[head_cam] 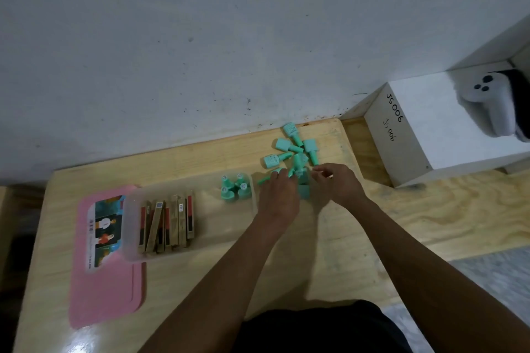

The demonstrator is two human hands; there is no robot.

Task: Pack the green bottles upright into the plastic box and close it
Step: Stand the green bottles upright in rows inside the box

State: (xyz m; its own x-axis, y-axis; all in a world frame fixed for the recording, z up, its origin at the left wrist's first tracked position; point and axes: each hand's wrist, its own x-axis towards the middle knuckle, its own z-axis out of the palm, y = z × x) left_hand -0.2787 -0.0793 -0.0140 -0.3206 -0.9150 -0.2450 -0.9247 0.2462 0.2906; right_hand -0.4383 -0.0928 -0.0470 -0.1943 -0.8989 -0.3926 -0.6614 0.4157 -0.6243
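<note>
A clear plastic box [134, 249] lies on the wooden table. Several green bottles [233, 188] stand upright at its right end, and several flat gold and red sticks [167, 226] fill its left part. A pile of loose green bottles [292, 146] lies on the table behind my hands. My left hand [279, 193] is closed around a green bottle [265, 180] whose cap sticks out to the left. My right hand [335, 183] reaches into the pile with fingers pinched next to a bottle [302, 176]; whether it grips that bottle is unclear.
The pink lid [106, 289] with a printed label lies left of the box, partly under it. A white carton [430, 129] marked JS006 stands at the right with a white controller [493, 106] beside it. The grey wall runs along the table's far edge.
</note>
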